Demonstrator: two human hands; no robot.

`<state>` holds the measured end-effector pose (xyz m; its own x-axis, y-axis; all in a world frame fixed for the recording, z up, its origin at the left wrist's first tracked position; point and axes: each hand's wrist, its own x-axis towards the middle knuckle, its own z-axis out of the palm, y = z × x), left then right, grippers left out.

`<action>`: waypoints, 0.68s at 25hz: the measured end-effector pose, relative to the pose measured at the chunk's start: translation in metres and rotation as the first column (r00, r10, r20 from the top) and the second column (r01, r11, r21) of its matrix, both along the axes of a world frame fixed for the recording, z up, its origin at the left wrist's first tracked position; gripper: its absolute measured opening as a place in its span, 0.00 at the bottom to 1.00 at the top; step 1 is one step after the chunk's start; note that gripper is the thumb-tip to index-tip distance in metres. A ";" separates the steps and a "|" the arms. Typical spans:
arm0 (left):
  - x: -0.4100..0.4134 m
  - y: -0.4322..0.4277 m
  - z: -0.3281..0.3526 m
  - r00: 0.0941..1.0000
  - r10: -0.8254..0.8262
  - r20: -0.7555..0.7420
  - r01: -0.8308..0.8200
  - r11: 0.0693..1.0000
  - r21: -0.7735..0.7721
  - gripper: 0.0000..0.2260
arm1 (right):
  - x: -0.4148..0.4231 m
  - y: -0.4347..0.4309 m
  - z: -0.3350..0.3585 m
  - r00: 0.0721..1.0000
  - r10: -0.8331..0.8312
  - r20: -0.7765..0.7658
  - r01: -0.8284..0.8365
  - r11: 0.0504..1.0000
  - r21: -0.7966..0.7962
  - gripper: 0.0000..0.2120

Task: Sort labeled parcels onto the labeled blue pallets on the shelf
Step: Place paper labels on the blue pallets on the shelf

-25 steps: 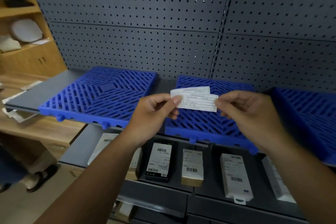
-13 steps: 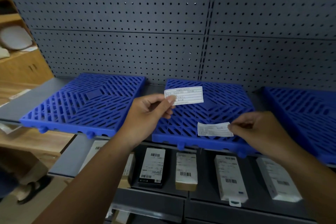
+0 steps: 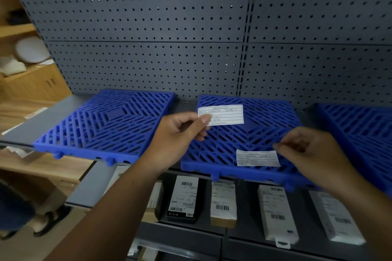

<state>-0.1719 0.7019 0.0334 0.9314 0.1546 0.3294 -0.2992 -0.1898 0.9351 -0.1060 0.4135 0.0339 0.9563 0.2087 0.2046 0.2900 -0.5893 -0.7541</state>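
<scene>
Three blue slatted pallets lie on the grey shelf: left pallet [image 3: 106, 123], middle pallet [image 3: 261, 133], right pallet [image 3: 360, 129]. My left hand [image 3: 180, 131] pinches a white printed label card [image 3: 224, 114] by its left end, above the middle pallet. A second white label [image 3: 257, 158] lies flat on the middle pallet's front edge. My right hand [image 3: 314, 154] has its fingertips pinched together at that label's upper right corner; contact is unclear. Several labeled parcels lie on the lower shelf: a black one [image 3: 183, 197], a brown one [image 3: 222, 203], two white ones [image 3: 275, 212] [image 3: 335, 216].
A dark pegboard wall [image 3: 191, 27] backs the shelf. A bare strip of the grey shelf [image 3: 42, 121] extends left of the pallets. Wooden shelving [image 3: 25, 70] stands at far left. A person's sandaled foot [image 3: 46, 222] is on the floor at lower left.
My hands separated the two labels. The right hand brought one down onto the middle pallet's front edge, where it now lies flat. The left hand still holds the other label up.
</scene>
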 end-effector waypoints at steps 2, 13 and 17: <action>0.000 0.006 -0.001 1.000 -0.019 0.006 0.019 1.000 0.012 0.10 | -0.004 0.009 0.012 0.997 0.004 0.071 -0.013 0.993 0.117 0.03; -0.030 0.120 0.001 0.997 -0.067 0.044 0.066 0.998 0.026 0.07 | -0.043 0.175 0.037 0.965 0.190 0.181 -0.233 0.939 0.252 0.02; -0.058 0.213 -0.003 0.997 -0.068 0.025 0.067 0.998 0.017 0.06 | -0.068 0.262 0.025 0.974 0.188 0.124 -0.219 0.921 0.322 0.03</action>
<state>-0.2300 0.9150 0.0301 0.9309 0.0861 0.3549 -0.3353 -0.1837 0.9240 -0.1738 0.6750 0.0594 0.8753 0.3022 0.3776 0.4516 -0.2311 -0.8618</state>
